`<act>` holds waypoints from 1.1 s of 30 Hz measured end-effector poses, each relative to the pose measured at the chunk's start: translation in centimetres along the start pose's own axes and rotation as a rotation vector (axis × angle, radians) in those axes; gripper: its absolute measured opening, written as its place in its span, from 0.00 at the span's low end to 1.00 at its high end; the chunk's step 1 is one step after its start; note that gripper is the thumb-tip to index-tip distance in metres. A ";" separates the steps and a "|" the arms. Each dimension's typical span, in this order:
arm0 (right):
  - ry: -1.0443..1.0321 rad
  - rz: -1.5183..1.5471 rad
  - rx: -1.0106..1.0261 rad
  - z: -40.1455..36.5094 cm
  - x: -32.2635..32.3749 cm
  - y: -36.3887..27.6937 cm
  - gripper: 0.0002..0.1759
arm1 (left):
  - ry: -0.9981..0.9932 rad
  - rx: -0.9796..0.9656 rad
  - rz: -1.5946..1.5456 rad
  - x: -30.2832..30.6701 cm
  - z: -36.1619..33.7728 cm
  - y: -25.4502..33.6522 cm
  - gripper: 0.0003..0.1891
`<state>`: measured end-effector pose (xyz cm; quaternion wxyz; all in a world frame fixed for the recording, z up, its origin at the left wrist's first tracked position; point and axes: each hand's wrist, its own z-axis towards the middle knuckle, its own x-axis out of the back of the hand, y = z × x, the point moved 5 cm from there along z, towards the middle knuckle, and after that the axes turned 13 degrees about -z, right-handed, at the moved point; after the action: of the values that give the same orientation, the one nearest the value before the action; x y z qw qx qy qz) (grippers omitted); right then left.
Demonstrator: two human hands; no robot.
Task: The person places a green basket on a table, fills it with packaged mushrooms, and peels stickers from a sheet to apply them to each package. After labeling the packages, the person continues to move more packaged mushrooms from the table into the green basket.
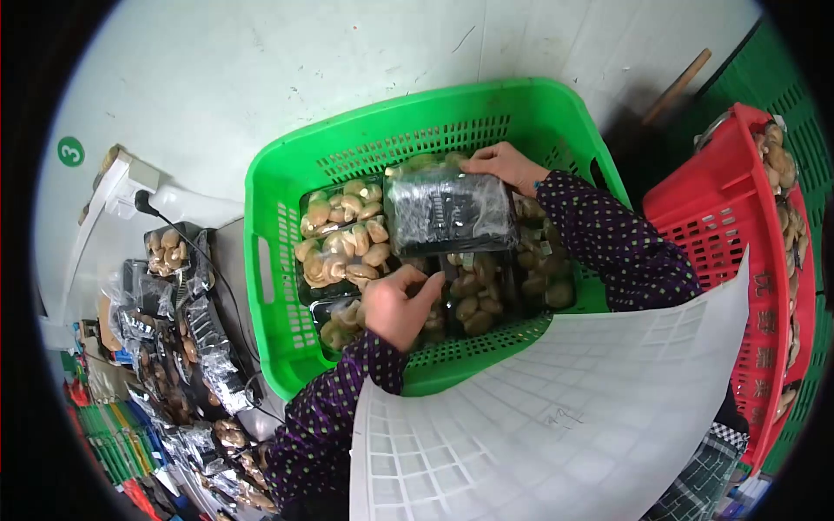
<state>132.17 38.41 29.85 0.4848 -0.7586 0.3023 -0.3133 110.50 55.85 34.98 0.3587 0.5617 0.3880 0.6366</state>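
My right hand (508, 167) grips the upper right edge of a wrapped black tray (447, 208), tilted so its dark underside and crinkled cling film face me. Mushrooms peek out along its top edge. My left hand (401, 304) hovers just below and left of that tray with fingers loosely curled, nothing visible in them. Under both hands, a green basket (262, 269) holds several film-wrapped mushroom packs (347, 252), mushrooms facing up. The held tray hides part of the packs behind it.
A white plastic sheet with a grid pattern (556, 417) bulges up in front of me, covering the basket's near right edge. On the right stands a red basket (704, 234) with mushrooms. Left, several wrapped trays (208, 347) lie piled beside a black cable (228, 291). A white wall (347, 61) rises behind.
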 end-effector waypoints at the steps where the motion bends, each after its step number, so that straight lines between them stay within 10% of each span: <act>1: -0.018 -0.127 0.023 0.8 -0.2 1.1 0.13 | -0.024 0.007 0.212 0.5 0.2 0.2 0.21; 4: 0.052 -0.240 0.049 1.6 -1.0 3.0 0.12 | -0.013 -0.422 0.555 -0.3 2.9 1.7 0.34; 5: 0.079 -0.222 0.066 1.0 -0.8 2.0 0.14 | -0.147 -0.247 0.597 -0.9 4.1 -0.5 0.49; 9: 0.065 -0.251 0.229 -1.5 -0.2 -4.2 0.13 | 0.088 -0.306 0.496 1.6 6.9 -0.3 0.56; 12: 0.110 -0.515 0.611 -6.2 -1.7 -11.2 0.11 | 0.037 -0.156 -0.291 3.4 9.0 -1.6 0.53; 16: 0.177 -1.104 1.281 -9.8 -4.7 -9.9 0.16 | 0.128 -0.745 0.333 2.2 6.0 -0.2 0.28; 21: -0.173 -1.178 1.093 -10.2 -8.2 -1.1 0.22 | -0.129 -0.826 0.829 -2.3 3.0 -4.2 0.17; 23: 0.033 -1.194 1.040 -9.9 -7.6 -3.5 0.27 | -0.446 -0.418 0.684 -1.3 4.2 -3.5 0.22; 27: 0.264 -1.307 0.812 -7.7 -7.5 -0.7 0.45 | -0.249 -0.457 0.575 -0.8 5.1 -1.4 0.47; 33: 0.248 -1.424 0.746 -7.3 -8.7 1.1 0.49 | -0.422 -0.311 0.703 -1.4 5.1 -4.1 0.48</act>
<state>121.03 40.71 29.71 0.3532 -0.5172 -0.3256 -0.7083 115.80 56.86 31.05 0.2721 0.7166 -0.0090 0.6422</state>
